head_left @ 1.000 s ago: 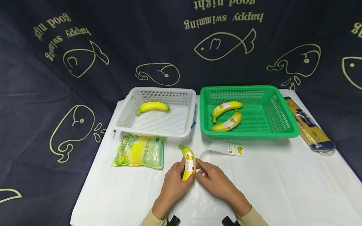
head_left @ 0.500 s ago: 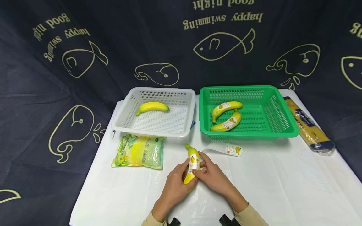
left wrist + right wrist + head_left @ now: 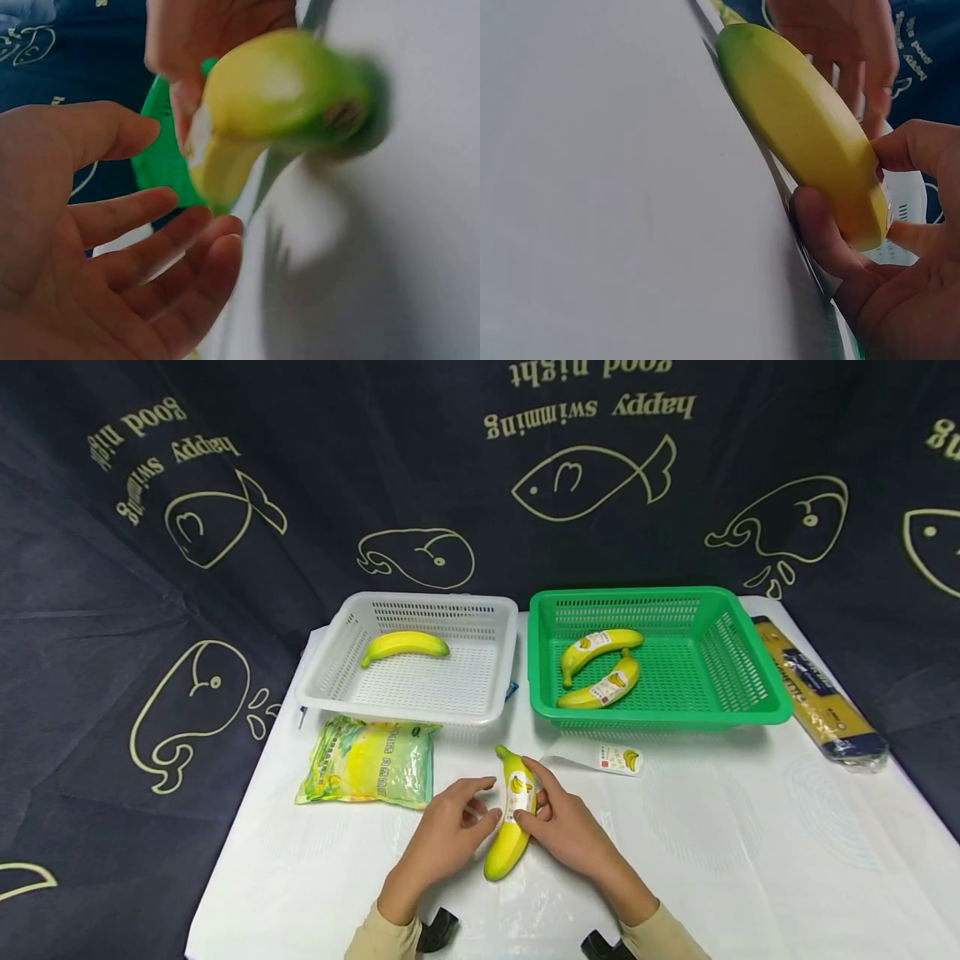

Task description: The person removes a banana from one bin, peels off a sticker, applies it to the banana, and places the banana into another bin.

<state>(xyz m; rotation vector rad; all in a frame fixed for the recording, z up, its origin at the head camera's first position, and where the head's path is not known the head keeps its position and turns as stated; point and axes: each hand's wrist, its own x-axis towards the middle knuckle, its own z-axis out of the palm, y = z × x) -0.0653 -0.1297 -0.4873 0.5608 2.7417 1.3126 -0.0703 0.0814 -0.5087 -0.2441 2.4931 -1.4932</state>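
Note:
A yellow banana (image 3: 507, 852) with a green end stands out over the white table, a white label (image 3: 520, 789) on its side. My right hand (image 3: 573, 831) pinches it between thumb and fingers, as the right wrist view shows with the banana (image 3: 802, 120) slanting out of that hand (image 3: 919, 285). To the left, my left hand (image 3: 444, 831) is off the banana, with fingers loosely bent. In the left wrist view a gap separates the spread fingers of the left hand (image 3: 82, 247) from the banana (image 3: 274, 86).
A white basket (image 3: 405, 712) at the back left holds one unlabelled banana (image 3: 405, 645). Two labelled bananas lie in the green basket (image 3: 667, 717). A strip of labels (image 3: 621, 758) lies before it. A yellow-green packet (image 3: 367, 762) and a long gold package (image 3: 821, 693) flank the work area.
My left hand has let go of the banana and drawn back to the left. The right hand has shifted its grip onto the label's side, and the banana has moved slightly right.

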